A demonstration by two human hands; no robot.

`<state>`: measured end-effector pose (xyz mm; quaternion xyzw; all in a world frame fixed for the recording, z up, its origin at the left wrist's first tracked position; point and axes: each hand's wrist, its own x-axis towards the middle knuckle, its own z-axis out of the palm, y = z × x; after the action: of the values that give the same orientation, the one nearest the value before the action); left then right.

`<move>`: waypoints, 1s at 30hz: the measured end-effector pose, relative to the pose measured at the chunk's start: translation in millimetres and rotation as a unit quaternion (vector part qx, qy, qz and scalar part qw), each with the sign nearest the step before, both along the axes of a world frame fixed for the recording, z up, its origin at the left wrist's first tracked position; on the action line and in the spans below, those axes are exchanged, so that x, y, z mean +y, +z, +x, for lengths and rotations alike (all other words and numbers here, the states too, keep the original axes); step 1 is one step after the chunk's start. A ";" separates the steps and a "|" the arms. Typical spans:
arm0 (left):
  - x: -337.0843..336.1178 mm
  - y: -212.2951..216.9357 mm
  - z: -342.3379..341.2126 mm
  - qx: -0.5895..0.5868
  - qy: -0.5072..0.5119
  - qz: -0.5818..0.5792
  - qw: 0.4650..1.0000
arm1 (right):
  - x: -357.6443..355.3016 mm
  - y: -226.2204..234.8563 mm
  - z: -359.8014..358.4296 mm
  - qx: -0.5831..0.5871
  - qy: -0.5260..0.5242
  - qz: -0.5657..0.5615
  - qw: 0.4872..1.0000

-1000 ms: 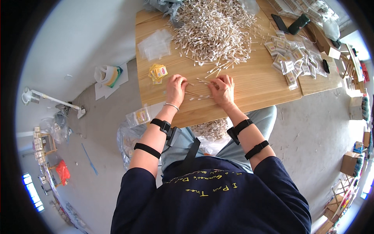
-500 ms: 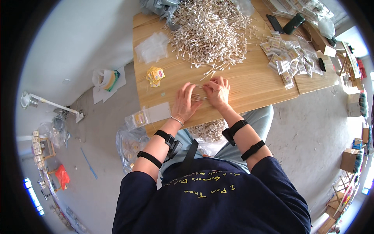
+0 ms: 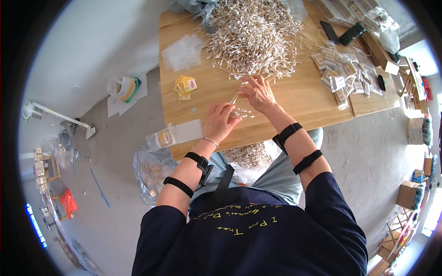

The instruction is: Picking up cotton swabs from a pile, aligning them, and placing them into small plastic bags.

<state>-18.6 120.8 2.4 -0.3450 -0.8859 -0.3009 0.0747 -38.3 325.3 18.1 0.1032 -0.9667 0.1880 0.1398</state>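
Parted since the earlier frame: left hand (image 3: 218, 122), nearer, fingers pinching a cotton-swab bundle (image 3: 244, 116) over the tabletop (image 3: 304, 103), apparently steadying it alone; right hand (image 3: 260, 97), shifted farther out, fingers curled, whether gripping cannot be told; beyond, the loose cotton-swab pile (image 3: 253, 41).

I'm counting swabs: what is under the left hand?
Several cotton swabs poke out to the right of the left hand. The rest of their length, and whatever lies beneath the hand, is covered.
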 end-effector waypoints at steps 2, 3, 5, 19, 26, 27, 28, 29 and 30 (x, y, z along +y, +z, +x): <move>1.6 0.7 0.4 -0.002 0.010 0.003 1.000 | 2.7 -1.0 -5.7 0.007 0.012 -0.002 1.000; 3.3 1.4 0.9 -0.005 0.017 0.006 1.000 | 1.4 -4.0 -5.8 0.006 0.013 -0.003 1.000; 8.8 2.9 2.9 -0.005 0.047 0.032 0.998 | 0.1 -9.8 -4.6 0.019 -0.051 -0.018 0.998; -0.8 -4.7 5.2 -0.051 0.009 0.065 0.997 | -57.0 -29.4 55.4 0.067 -0.209 -0.423 0.879; -5.0 -7.0 9.4 -0.049 0.012 0.052 0.997 | -74.3 -26.0 50.5 0.055 -0.116 -0.530 0.838; -5.3 -4.7 13.3 -0.053 0.024 0.038 0.998 | -64.7 -26.1 52.2 0.068 -0.148 -0.432 0.887; -4.7 -2.6 18.3 -0.053 0.023 0.037 0.998 | -56.3 -26.4 56.1 0.076 -0.162 -0.406 0.896; -2.7 -0.6 24.1 -0.013 0.025 -0.046 0.999 | -51.0 -27.3 59.1 0.084 -0.177 -0.381 0.904; 0.1 2.7 27.7 0.029 0.026 -0.129 0.991 | -50.3 -27.4 60.7 0.084 -0.178 -0.381 0.903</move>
<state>9.0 120.9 5.2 -0.3374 -0.9234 -0.1721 0.0624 22.4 275.1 -9.2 -0.1167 -0.8084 0.5045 0.2801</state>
